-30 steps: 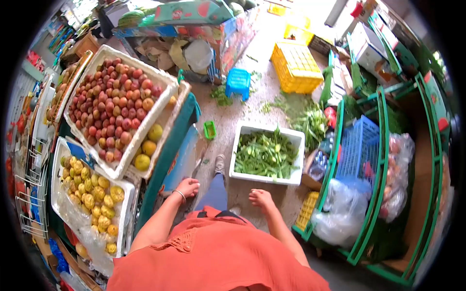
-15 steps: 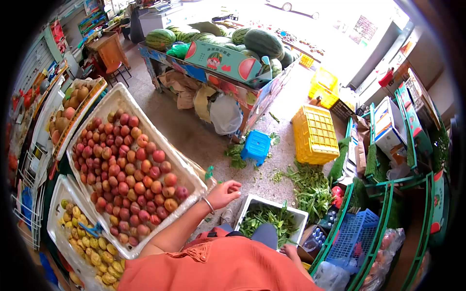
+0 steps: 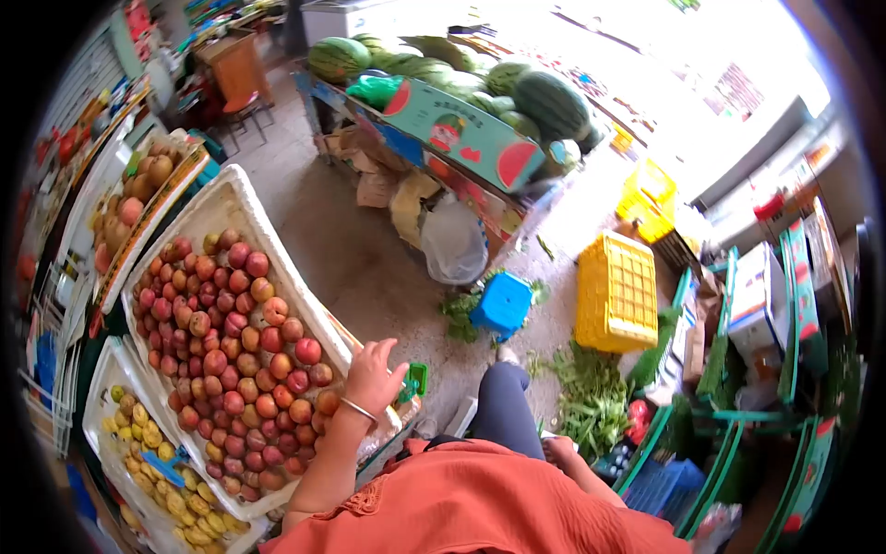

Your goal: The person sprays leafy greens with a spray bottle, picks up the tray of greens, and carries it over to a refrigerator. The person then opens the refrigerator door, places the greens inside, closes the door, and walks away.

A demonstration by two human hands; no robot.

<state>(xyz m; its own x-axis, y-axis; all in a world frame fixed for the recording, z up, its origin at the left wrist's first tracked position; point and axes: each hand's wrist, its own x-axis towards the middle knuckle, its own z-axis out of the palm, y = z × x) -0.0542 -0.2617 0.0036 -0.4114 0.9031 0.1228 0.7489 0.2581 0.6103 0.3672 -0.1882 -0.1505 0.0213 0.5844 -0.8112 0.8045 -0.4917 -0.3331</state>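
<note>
My left hand [image 3: 374, 377], with a bracelet at the wrist, is raised over the right rim of the white foam box [image 3: 242, 198] of reddish plums [image 3: 231, 351]. Its fingers are loosely bent and apart, with nothing in them. Just right of it is a green plastic object [image 3: 415, 380] whose kind I cannot make out. My right hand [image 3: 560, 450] hangs low beside my hip, its fingers blurred and partly hidden. Near it a heap of leafy greens [image 3: 591, 397] lies on the floor.
A blue stool [image 3: 502, 305] stands ahead of my outstretched leg, with a yellow crate [image 3: 616, 291] to its right. Watermelons [image 3: 552, 103] fill a display behind. Yellow fruit [image 3: 175, 489] sits in a box at lower left. Green-edged shelves [image 3: 720, 480] line the right.
My left hand has moved left to the plum box's rim. One leg has come forward toward the stool. The white crate of greens is now mostly hidden by my body.
</note>
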